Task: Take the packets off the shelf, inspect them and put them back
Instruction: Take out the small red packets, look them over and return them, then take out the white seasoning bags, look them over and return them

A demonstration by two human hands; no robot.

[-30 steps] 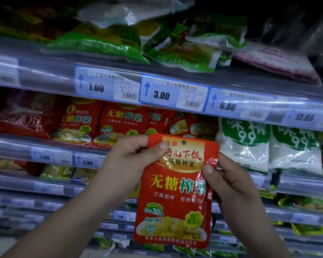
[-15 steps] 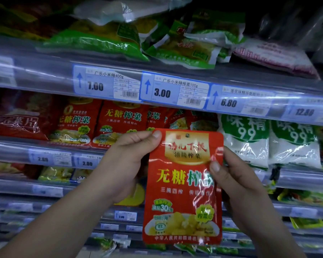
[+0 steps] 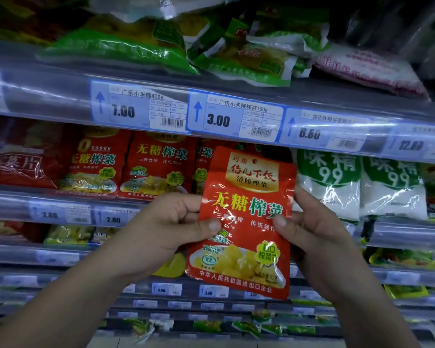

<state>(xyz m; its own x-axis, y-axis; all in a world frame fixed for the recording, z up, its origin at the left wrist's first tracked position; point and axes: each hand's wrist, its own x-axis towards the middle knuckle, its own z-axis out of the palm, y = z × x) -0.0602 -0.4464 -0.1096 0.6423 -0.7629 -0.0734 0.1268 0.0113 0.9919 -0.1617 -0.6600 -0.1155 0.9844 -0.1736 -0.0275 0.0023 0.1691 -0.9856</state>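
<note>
Your left hand (image 3: 171, 222) and right hand (image 3: 309, 224) pinch one red packet (image 3: 246, 222) before the shelf (image 3: 60, 199), where three like packets (image 3: 158, 164) and two white bags (image 3: 329, 187) stand.

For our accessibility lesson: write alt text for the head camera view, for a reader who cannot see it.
Two bare hands, left hand and right hand, hold a red packet upright by its side edges before a shop shelf of similar red packets, with white bags to the right.
</note>
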